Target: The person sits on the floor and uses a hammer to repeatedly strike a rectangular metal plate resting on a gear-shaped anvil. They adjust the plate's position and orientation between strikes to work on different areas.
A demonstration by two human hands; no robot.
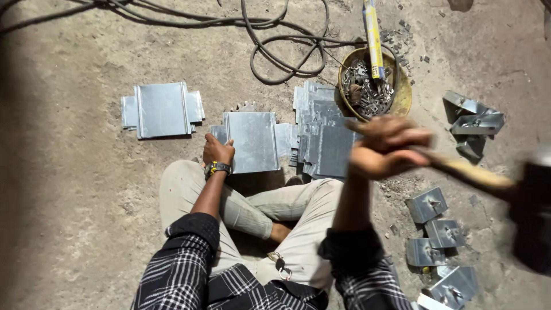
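Observation:
I sit cross-legged on a dirt floor. My left hand [217, 150], with a yellow-and-black watch at the wrist, presses down on the near left corner of a flat sheet-metal piece [252, 140] in front of my knees. My right hand [385, 146] is raised and grips the wooden handle of a hammer [476, 175]. The dark hammer head [534, 218] is blurred at the right edge of the view.
A stack of similar metal sheets [321, 135] lies just right of the piece, another sheet [162, 109] to the left. A round bowl of small metal parts [374, 85] stands behind. Folded metal brackets [439, 235] lie at right. Cables [275, 40] loop at the back.

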